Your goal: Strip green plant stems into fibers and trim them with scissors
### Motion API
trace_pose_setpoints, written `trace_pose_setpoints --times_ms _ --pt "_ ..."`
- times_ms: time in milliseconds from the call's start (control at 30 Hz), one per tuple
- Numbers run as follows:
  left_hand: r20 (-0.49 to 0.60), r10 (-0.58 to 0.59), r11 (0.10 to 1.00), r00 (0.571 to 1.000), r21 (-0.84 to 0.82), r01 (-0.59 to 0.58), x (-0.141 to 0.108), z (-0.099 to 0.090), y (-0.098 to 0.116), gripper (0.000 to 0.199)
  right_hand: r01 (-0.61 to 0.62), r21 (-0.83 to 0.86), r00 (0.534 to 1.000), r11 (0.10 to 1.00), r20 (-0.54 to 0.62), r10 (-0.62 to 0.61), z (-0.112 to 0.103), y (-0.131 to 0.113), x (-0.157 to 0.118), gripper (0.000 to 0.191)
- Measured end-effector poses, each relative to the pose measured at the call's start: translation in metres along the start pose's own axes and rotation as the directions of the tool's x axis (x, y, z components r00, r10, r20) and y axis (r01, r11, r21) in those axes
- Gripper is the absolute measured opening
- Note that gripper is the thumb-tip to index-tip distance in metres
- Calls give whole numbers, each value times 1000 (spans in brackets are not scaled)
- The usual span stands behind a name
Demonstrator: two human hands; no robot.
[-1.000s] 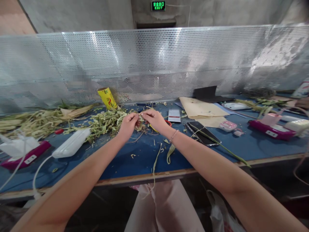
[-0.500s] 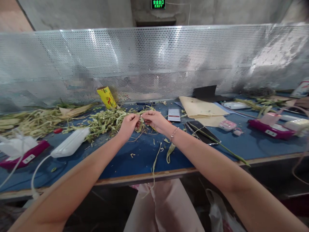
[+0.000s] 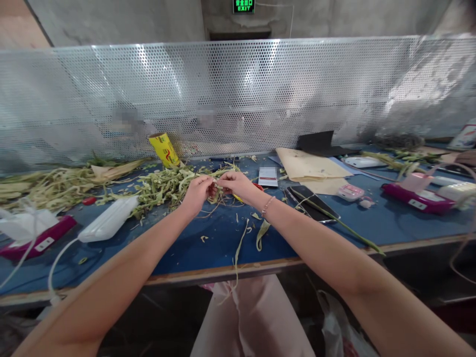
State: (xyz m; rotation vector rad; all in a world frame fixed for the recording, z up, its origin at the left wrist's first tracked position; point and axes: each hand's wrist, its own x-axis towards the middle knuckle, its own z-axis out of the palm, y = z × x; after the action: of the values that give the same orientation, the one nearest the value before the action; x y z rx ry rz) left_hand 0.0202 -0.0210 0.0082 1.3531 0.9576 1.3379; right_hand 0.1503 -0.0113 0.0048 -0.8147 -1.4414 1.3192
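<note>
the left hand (image 3: 199,194) and the right hand (image 3: 240,186) met in front of the person, thumbs and forefingers pinched close together on a small pale plant piece (image 3: 216,183). it sat right between the two sets of fingertips, mostly covered by them, so its exact shape could not be told, nor which hand bore more of it. just left of the fingers, and partly behind them, lay a heap of shredded pale-green leaves (image 3: 159,188). beyond the fingers and to their left, past the heap, stood a tilted yellow tube (image 3: 164,150). just right of the fingers, partly hidden by the right hand, showed a red loop (image 3: 258,186), perhaps a scissors handle; farther right came a small white-faced packet (image 3: 267,177), then a black phone (image 3: 314,210) with a long green stem (image 3: 357,233) across it. nearer the body than the fingers, on the blue tabletop (image 3: 215,253), lay a curled leaf strip (image 3: 262,235) and a thin leaf strand (image 3: 240,245) that trailed over the edge. the step in hand looked like fine fingertip work, both hands on one piece, though whether they were peeling, twisting or parting it could not be told. from there the next move seemed to call for a light, steady pinch on one side while the other side worked, since so slight a piece could well tear or slip
</note>
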Motion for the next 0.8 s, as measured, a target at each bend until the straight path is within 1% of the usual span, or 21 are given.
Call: trace_pose_setpoints --times_ms 200,300,400,533,600,700,800 --pt "-20 -23 999 1000 -48 22 -1 2 1 2 -8 31 999 999 -42 9 -2 2 3 18" --pt "-51 -7 1000 999 -22 6 -1 3 1 8 -17 75 998 997 -66 22 -2 3 2 18" --pt "-89 13 1000 996 3 -13 -3 5 1 12 -35 148 997 988 -61 44 -1 2 0 18" --pt "-92 16 1000 996 -20 -17 -4 5 1 18 -41 230 998 972 -45 52 0 0 -1 19" --pt "-109 45 999 993 -23 -48 -4 4 0 20 -35 261 999 965 -28 44 0 1 -1 20" --pt "-137 88 996 987 14 -87 -2 2 -1 22 -15 289 1000 957 -1 16 0 2 -1 24" --pt "-153 96 995 984 8 -96 -2 2 -1 22 32 304 999 952 -18 -28 0 4 0 27"
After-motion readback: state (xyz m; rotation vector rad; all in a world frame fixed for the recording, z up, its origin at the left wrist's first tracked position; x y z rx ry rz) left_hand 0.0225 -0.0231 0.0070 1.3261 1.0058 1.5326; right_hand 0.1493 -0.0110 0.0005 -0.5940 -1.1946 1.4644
